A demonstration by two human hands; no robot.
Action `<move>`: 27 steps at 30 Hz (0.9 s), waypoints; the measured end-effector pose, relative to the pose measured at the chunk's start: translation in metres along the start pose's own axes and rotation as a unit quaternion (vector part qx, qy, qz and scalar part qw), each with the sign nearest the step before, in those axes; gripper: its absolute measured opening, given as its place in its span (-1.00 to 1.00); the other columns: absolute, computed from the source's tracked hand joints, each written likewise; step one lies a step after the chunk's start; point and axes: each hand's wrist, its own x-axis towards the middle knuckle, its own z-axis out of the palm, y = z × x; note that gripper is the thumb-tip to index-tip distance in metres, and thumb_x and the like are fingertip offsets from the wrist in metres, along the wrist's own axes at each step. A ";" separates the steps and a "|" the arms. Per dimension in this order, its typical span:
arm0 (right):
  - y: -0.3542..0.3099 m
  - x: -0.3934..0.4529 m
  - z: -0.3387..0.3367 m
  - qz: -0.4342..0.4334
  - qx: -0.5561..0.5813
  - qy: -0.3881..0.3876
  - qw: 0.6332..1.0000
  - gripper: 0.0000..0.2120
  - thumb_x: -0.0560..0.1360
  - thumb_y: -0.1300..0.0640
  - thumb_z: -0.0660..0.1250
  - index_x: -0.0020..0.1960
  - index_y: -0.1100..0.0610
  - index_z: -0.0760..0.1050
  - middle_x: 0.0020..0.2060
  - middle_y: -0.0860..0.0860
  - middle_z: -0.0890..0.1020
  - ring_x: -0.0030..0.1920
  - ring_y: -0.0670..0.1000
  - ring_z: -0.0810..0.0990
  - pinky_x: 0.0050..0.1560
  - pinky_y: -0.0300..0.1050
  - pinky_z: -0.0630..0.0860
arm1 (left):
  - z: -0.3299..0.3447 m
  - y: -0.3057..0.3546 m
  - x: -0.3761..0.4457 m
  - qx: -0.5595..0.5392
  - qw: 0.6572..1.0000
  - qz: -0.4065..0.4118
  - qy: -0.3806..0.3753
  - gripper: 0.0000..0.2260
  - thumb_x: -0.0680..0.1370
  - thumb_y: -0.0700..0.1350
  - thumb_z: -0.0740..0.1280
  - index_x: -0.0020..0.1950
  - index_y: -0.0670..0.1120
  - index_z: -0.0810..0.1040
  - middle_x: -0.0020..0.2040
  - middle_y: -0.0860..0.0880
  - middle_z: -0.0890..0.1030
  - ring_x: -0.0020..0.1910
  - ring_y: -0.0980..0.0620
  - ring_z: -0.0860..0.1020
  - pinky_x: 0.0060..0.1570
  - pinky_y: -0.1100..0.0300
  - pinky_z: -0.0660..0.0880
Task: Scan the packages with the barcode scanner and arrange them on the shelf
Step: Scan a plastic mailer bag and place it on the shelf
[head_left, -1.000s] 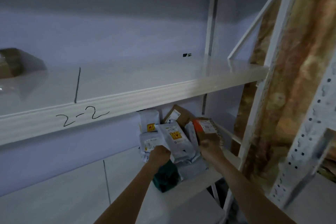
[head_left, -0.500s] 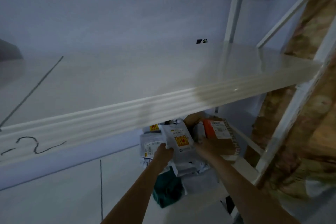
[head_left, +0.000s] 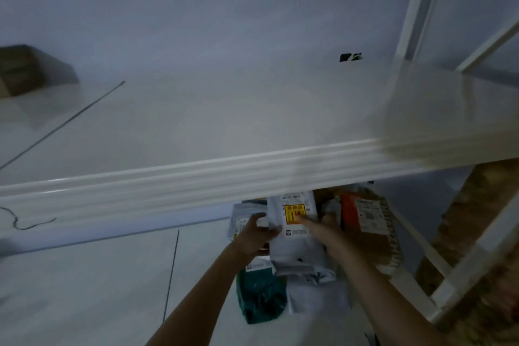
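Head view: both arms reach under the front lip of the white metal upper shelf (head_left: pixel 252 177) into the tier below.
Left hand: the left hand (head_left: pixel 254 236) rests against the left edge of the white plastic mailer bag with a yellow and red label (head_left: pixel 292 230), thumb toward the bag and fingers spread along its side, touching rather than clearly wrapped round it.
Right hand: the right hand (head_left: pixel 323 229) lies on the front of the same bag with fingers stretched out over the yellow label; motion blur hides whether any finger hooks the far edge.
White mailer: stands tilted on the white lower shelf (head_left: pixel 84 289), leaning back among other parcels at the right end.
Neighbours: a second white plastic mailer (head_left: pixel 238 222) sits just left behind the left hand; a brown cardboard parcel with an orange patch and a white label (head_left: pixel 368 230) stands just right of the right hand.
Front: a dark green soft packet (head_left: pixel 261 298) lies near the shelf edge, below the left wrist.
Upper shelf: a brown cardboard box (head_left: pixel 25 70) sits at far left.
Scanner: cannot tell where it is.
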 end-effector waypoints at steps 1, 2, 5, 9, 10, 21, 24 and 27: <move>0.000 -0.003 0.000 -0.002 0.018 -0.039 0.999 -0.52 0.42 -0.03 0.55 0.25 0.15 0.55 -0.05 0.05 0.72 -0.15 -0.01 0.70 -0.28 -0.19 0.58 | -0.005 0.004 -0.006 -0.016 1.000 -0.005 -0.013 -0.56 0.50 -0.12 0.46 0.34 -0.03 0.40 0.16 -0.16 0.63 0.10 -0.16 0.64 0.09 -0.12 0.60; 0.001 -0.007 0.003 -0.003 0.039 -0.081 0.996 -0.55 0.39 -0.01 0.57 0.21 0.14 0.60 -0.07 0.06 0.74 -0.13 0.03 0.72 -0.25 -0.14 0.61 | -0.011 0.006 -0.012 -0.037 0.999 -0.010 -0.025 -0.56 0.51 -0.12 0.45 0.35 -0.08 0.43 0.17 -0.17 0.64 0.12 -0.17 0.64 0.12 -0.10 0.59; 0.004 -0.024 0.025 0.006 0.128 -0.184 0.975 -0.64 0.41 0.09 0.55 0.17 0.13 0.64 -0.05 0.10 0.76 -0.07 0.08 0.75 -0.14 -0.07 0.67 | -0.025 0.004 -0.032 -0.089 0.995 -0.011 -0.031 -0.61 0.52 -0.12 0.44 0.32 -0.17 0.51 0.15 -0.19 0.66 0.13 -0.18 0.64 0.09 -0.07 0.60; 0.009 -0.054 0.071 -0.002 0.151 -0.241 0.959 -0.68 0.44 0.14 0.53 0.18 0.08 0.62 -0.01 0.13 0.75 -0.03 0.11 0.75 -0.19 -0.07 0.67 | -0.055 -0.012 -0.069 -0.063 0.997 0.005 0.038 -0.50 0.44 -0.11 0.52 0.34 -0.13 0.48 0.14 -0.17 0.67 0.11 -0.16 0.65 0.16 -0.16 0.56; 0.010 -0.061 0.082 -0.014 0.151 -0.252 0.956 -0.67 0.43 0.14 0.54 0.17 0.07 0.62 -0.01 0.12 0.75 -0.02 0.09 0.75 -0.20 -0.10 0.66 | -0.065 -0.015 -0.081 -0.064 0.997 0.005 0.050 -0.49 0.43 -0.10 0.53 0.34 -0.14 0.48 0.14 -0.17 0.67 0.10 -0.16 0.66 0.17 -0.17 0.55; 0.003 -0.169 0.259 -0.049 0.106 -0.362 0.925 -0.51 0.33 0.13 0.57 0.24 0.14 0.60 0.06 0.15 0.73 0.05 0.13 0.73 -0.14 -0.08 0.67 | -0.223 -0.055 -0.230 -0.091 0.984 0.048 0.146 -0.51 0.44 -0.11 0.52 0.31 -0.18 0.49 0.13 -0.16 0.67 0.10 -0.14 0.66 0.12 -0.11 0.59; 0.005 -0.203 0.317 -0.046 0.102 -0.378 0.919 -0.57 0.40 0.17 0.54 0.25 0.14 0.59 0.08 0.15 0.72 0.07 0.15 0.72 -0.11 -0.07 0.67 | -0.274 -0.073 -0.269 -0.111 0.976 0.051 0.181 -0.53 0.42 -0.10 0.54 0.28 -0.15 0.51 0.09 -0.15 0.69 0.04 -0.13 0.68 0.01 -0.04 0.63; 0.005 -0.232 0.375 -0.041 0.092 -0.393 0.914 -0.63 0.45 0.20 0.51 0.25 0.15 0.59 0.07 0.14 0.73 0.06 0.13 0.73 -0.13 -0.09 0.67 | -0.323 -0.088 -0.304 -0.129 0.967 0.055 0.212 -0.57 0.40 -0.08 0.55 0.22 -0.12 0.54 0.03 -0.13 0.71 -0.01 -0.11 0.70 -0.10 0.04 0.64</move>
